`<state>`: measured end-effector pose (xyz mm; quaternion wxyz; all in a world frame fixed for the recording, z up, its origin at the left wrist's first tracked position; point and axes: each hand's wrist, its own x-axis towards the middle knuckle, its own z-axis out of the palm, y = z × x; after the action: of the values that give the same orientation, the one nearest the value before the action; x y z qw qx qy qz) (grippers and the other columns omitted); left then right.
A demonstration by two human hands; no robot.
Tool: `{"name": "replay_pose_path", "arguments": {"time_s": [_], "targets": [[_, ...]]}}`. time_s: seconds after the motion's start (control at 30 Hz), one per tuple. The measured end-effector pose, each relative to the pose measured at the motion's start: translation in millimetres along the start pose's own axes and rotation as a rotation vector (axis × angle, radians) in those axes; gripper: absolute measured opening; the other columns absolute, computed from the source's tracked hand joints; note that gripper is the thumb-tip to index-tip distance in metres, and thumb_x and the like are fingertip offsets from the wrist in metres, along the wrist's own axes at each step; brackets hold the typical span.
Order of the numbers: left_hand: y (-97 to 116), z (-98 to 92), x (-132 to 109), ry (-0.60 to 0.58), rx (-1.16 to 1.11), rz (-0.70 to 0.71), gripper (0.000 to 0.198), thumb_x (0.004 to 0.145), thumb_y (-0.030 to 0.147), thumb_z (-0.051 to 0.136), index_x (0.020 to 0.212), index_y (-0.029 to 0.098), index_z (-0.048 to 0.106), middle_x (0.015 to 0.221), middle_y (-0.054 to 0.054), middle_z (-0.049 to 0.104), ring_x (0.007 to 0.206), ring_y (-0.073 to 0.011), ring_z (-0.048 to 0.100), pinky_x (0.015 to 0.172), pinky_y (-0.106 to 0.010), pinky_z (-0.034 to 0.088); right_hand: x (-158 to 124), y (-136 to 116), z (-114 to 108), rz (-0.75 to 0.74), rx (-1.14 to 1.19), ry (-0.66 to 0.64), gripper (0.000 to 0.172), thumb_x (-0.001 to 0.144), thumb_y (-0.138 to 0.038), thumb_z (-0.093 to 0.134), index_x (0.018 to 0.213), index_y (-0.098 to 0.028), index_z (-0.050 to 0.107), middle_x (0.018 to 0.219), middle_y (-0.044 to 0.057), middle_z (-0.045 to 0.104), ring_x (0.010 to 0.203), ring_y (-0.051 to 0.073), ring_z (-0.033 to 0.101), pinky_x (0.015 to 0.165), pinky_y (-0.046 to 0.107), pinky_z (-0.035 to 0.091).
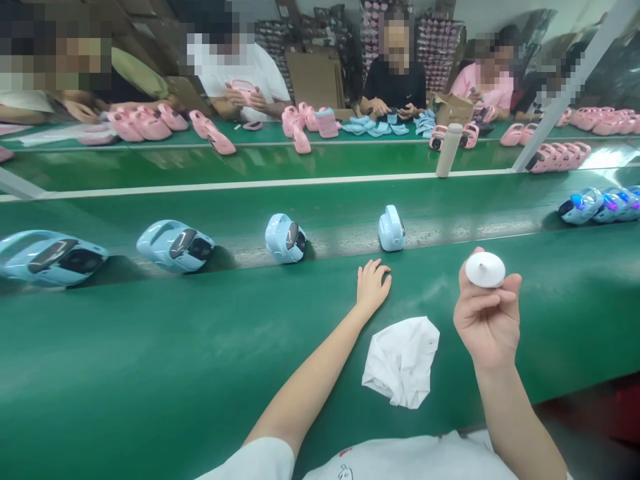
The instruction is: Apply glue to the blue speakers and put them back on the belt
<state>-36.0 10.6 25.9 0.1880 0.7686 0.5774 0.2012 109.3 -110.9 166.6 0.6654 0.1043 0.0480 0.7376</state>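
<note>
My right hand (487, 317), right of the white cloth (403, 360) on the worktop (150, 373), grips a white disc (493, 270); my left hand (371, 287) lies loosely open beyond the cloth. Farther beyond the cloth, just past those fingers, 1 blue case (390, 230) stands untouched. I seem to be at the picking-up step; next probably calls for closing my left hand around that case.

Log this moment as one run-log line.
left hand: palm down near a light-blue case | right hand: holding white round piece | white cloth: crumpled on green table
</note>
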Motion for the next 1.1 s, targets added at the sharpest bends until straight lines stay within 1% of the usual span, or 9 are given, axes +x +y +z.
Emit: {"name": "replay_pose_path", "arguments": {"time_s": [0.2,0.33,0.43,0.5,0.6,0.67,0.77,0.87,1.1], "targets": [[3.1,-2.4,1.8,0.003,-0.008,-0.01,0.019,0.083,0.025,0.043,0.097,0.023,0.057,0.132,-0.005,0.046,0.13,-0.0231,0.031,0.109,-0.048,0.019,-10.8,17.1,7.6,0.06,0.084,0.047,0.044,0.075,-0.014,0.065,0.113,-0.023,0.044,0.09,-0.007,0.056,0.057,0.0,0.056,0.058,0.01,0.049],[3.0,-3.2,2.1,-0.002,-0.007,-0.01,0.02,0.083,0.025,0.043,0.098,0.024,0.056,0.132,-0.004,0.046,0.13,-0.0227,0.031,0.109,-0.048,0.018,-12.5,21.5,7.7,0.08,0.144,0.081,0.032,0.08,-0.029,0.059,0.108,-0.02,0.047,0.087,-0.006,0.057,0.055,0.001,0.056,0.056,0.012,0.049],[2.6,-2.7,2.2,-0.001,-0.001,-0.01,0.02,0.083,0.026,0.043,0.098,0.024,0.056,0.132,-0.004,0.046,0.13,-0.0227,0.031,0.109,-0.048,0.018,-11.1,21.4,7.2,0.064,0.13,0.134,0.037,0.08,-0.043,0.056,0.106,-0.018,0.049,0.086,-0.004,0.058,0.05,0.002,0.054,0.052,0.013,0.048],[2.7,-2.1,2.2,0.002,0.004,-0.01,0.02,0.084,0.026,0.042,0.098,0.024,0.056,0.132,-0.004,0.046,0.13,-0.0227,0.031,0.109,-0.048,0.019,-6.5,15.7,2.4,-0.009,0.069,0.199,0.043,0.081,-0.053,0.053,0.104,-0.018,0.05,0.087,-0.003,0.059,0.045,0.001,0.05,0.046,0.011,0.047],[3.1,-1.5,2.1,0.004,0.011,-0.004,0.02,0.083,0.026,0.043,0.098,0.024,0.057,0.132,-0.004,0.046,0.129,-0.0227,0.032,0.109,-0.048,0.02,9.6,-4.8,-18.3,-0.203,-0.151,0.377,0.045,0.089,-0.057,0.038,0.105,-0.016,0.05,0.093,-0.001,0.059,0.04,-0.001,0.045,0.041,0.009,0.044],[3.1,-1.5,1.8,0.007,0.016,0.003,0.02,0.083,0.026,0.043,0.098,0.024,0.057,0.131,-0.005,0.047,0.128,-0.0231,0.033,0.108,-0.048,0.022,24.6,-24.8,-40.0,-0.308,-0.339,0.504,0.035,0.098,-0.042,0.029,0.108,-0.014,0.049,0.098,0.004,0.059,0.044,0.0,0.047,0.043,0.009,0.046],[1.6,-1.8,1.3,0.016,0.023,0.014,0.02,0.083,0.025,0.043,0.097,0.022,0.058,0.13,-0.007,0.049,0.127,-0.0246,0.035,0.107,-0.05,0.024,43.9,-56.2,-75.1,-0.374,-0.436,0.536,0.023,0.1,-0.024,0.032,0.101,-0.014,0.052,0.087,0.002,0.059,0.045,0.003,0.048,0.042,0.013,0.046],[-1.3,-2.3,0.4,0.024,0.029,0.035,0.021,0.083,0.025,0.043,0.096,0.022,0.059,0.128,-0.008,0.05,0.126,-0.0254,0.037,0.105,-0.051,0.026,52.0,-78.0,-102.6,-0.356,-0.487,0.551,0.017,0.096,-0.024,0.044,0.1,-0.009,0.052,0.079,0.002,0.055,0.047,0.005,0.047,0.042,0.014,0.044],[-11.3,-6.0,-3.5,0.025,0.052,0.084,0.026,0.083,0.026,0.039,0.095,0.019,0.061,0.125,-0.014,0.052,0.123,-0.0318,0.04,0.099,-0.059,0.029,51.3,-83.4,-127.0,-0.316,-0.496,0.505,0.019,0.094,-0.028,0.048,0.1,-0.01,0.052,0.08,0.002,0.052,0.05,0.006,0.045,0.046,0.016,0.042]]}}
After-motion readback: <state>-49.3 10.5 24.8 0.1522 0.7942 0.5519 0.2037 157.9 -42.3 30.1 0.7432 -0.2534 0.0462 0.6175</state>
